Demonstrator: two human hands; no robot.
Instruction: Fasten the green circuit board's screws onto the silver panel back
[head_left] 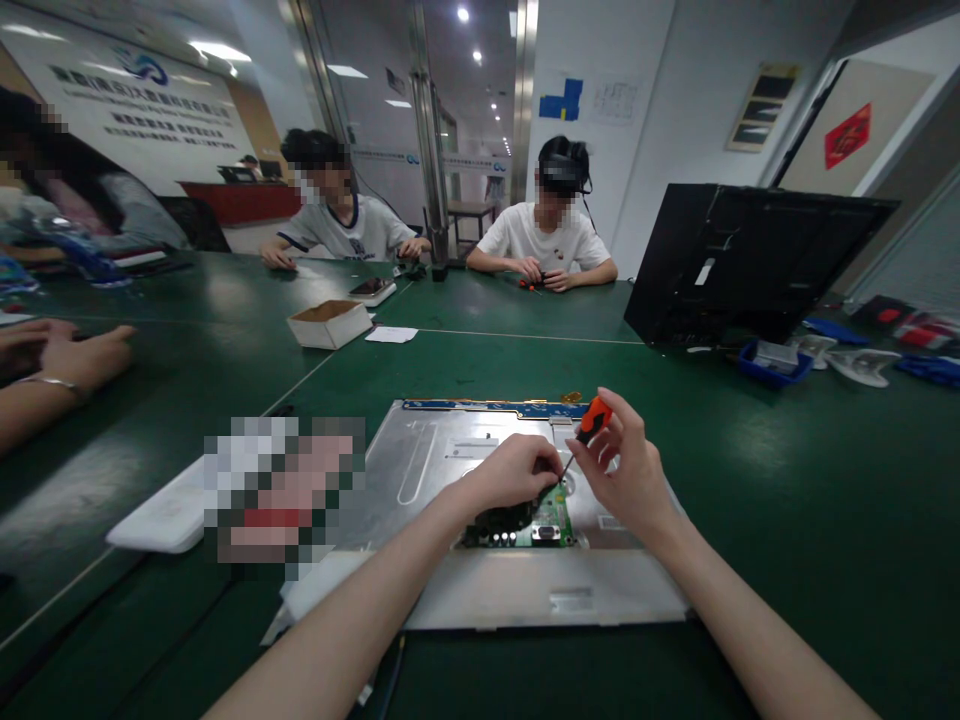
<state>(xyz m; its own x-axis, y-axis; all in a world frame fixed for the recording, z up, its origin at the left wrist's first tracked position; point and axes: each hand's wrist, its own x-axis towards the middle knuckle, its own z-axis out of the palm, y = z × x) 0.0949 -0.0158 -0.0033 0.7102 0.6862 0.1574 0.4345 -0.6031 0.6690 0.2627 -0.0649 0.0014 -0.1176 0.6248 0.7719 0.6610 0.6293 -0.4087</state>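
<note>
A metal-backed display panel (480, 585) lies on the green table in front of me. On its back sits a green circuit board (553, 520), with a blue board strip (480, 407) along the far edge. My right hand (626, 475) grips a screwdriver (595, 420) by its orange and black handle, the shaft slanting down left toward the green board. Close to the screwdriver's tip, my left hand (517, 470) has its fingers pinched together; what they hold, if anything, is hidden. Dark parts (506, 518) lie beneath that hand.
A black monitor (750, 260) stands at the right, near a blue tray (775, 362). An open cardboard box (330, 325) and a paper slip (391, 334) lie beyond the panel. A white power bank-like object (161, 515) is on the left. Other people sit around the table; one's hands (82, 360) are at left.
</note>
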